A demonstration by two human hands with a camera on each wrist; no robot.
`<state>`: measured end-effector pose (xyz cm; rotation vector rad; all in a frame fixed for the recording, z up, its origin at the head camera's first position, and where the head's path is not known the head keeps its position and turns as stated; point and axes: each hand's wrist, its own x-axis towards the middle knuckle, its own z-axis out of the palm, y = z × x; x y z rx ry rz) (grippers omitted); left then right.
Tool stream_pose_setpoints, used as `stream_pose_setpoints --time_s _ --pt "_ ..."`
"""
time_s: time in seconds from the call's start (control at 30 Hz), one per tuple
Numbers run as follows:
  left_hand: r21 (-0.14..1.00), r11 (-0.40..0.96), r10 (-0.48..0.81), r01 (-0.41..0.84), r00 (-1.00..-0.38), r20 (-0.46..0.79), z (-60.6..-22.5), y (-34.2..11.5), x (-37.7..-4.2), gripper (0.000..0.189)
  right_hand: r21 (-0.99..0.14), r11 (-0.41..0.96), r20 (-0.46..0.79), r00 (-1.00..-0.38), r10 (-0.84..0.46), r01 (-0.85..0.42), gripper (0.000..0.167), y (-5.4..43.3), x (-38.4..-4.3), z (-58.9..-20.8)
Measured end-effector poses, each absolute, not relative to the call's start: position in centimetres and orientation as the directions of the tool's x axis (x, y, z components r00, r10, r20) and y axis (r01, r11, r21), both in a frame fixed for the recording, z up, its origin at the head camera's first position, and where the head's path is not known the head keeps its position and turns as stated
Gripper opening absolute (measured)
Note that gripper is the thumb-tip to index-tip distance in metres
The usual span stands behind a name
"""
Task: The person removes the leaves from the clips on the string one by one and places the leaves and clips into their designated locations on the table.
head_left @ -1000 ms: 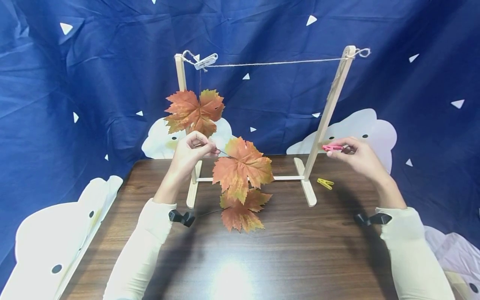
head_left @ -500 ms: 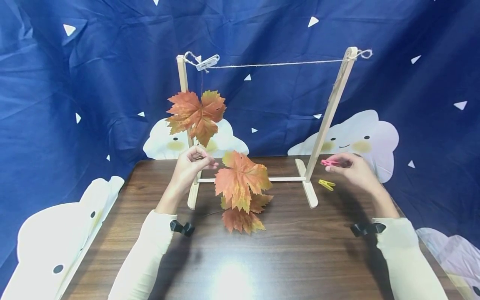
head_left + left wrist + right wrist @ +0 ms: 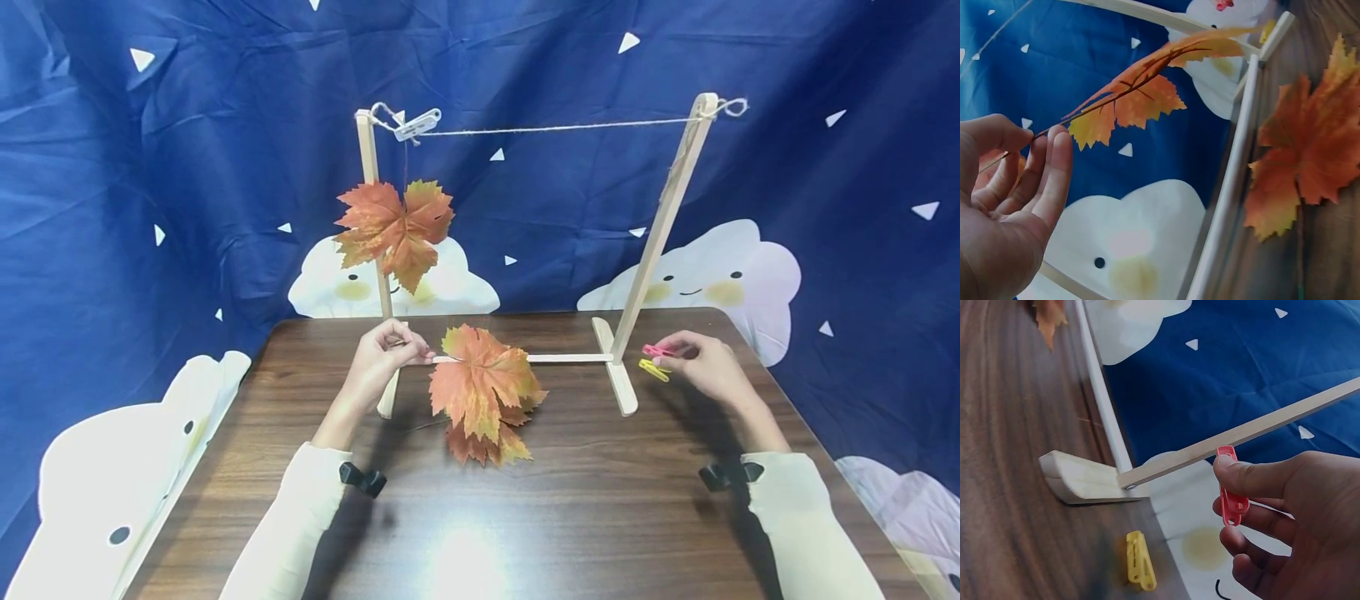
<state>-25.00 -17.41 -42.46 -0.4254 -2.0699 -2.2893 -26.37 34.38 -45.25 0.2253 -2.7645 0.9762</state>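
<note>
A smooth blue curtain [image 3: 540, 50] printed with white triangles and smiling clouds backs a dark wood-grained table [image 3: 600, 517], on which stands a pale, plain wooden frame [image 3: 663, 229] of two posts, flat feet and a slim low crossbar. The left hand [image 3: 378, 358] pinches narrowly, thumb against fingertips, beside the left post; the right hand [image 3: 708, 367] pinches too, beyond the foot of the right post. Between them the held leaf [image 3: 483, 371], jagged, orange and yellow-edged, spreads in front of the crossbar, above a similar lying leaf [image 3: 476, 450] on the table; a third, the hanging leaf [image 3: 393, 225], dangles by the left post. A light grip looks best, since the leaves seem thin and fabric-like. The right fingers hold a pink clip [image 3: 1233, 503], glossy and probably plastic, best gripped at its handle ends; a yellow clip [image 3: 1138, 559] lies below it, and a white clip [image 3: 417, 125] sits on rough, fibrous twine [image 3: 555, 128]. The left fingers hold the thin brown stem [image 3: 1094, 106], which steadies the blade without creasing it.
</note>
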Motion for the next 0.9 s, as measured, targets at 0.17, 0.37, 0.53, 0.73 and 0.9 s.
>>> stream_pose_setpoints --time_s 0.17,0.37,0.53,0.73,0.9 --pt "0.975 -0.150 0.175 0.162 -0.967 0.187 -44.0 -17.5 -24.6 0.019 -0.614 0.770 0.198 -0.978 -0.060 -0.171 0.027 34.4 -26.3 -46.4" --pt "0.975 -0.180 0.185 0.133 -0.968 0.167 -45.6 -17.4 -24.1 0.020 -0.603 0.784 0.169 -0.984 -0.053 -0.146 0.030 34.5 -26.4 -47.6" --pt "0.981 -0.152 0.178 0.122 -0.973 0.148 -46.9 -17.6 -23.8 0.019 -0.598 0.788 0.163 -0.985 -0.054 -0.143 0.029 34.4 -26.4 -48.2" --pt "0.982 -0.148 0.174 0.114 -0.975 0.140 -48.5 -18.0 -23.8 0.017 -0.590 0.794 0.168 -0.984 -0.062 -0.151 0.031 34.3 -26.6 -48.7" --pt "0.989 -0.110 0.178 0.098 -0.977 0.116 -49.8 -18.3 -23.8 0.017 -0.564 0.812 0.168 -0.984 -0.061 -0.147 0.032 34.3 -26.9 -49.2"
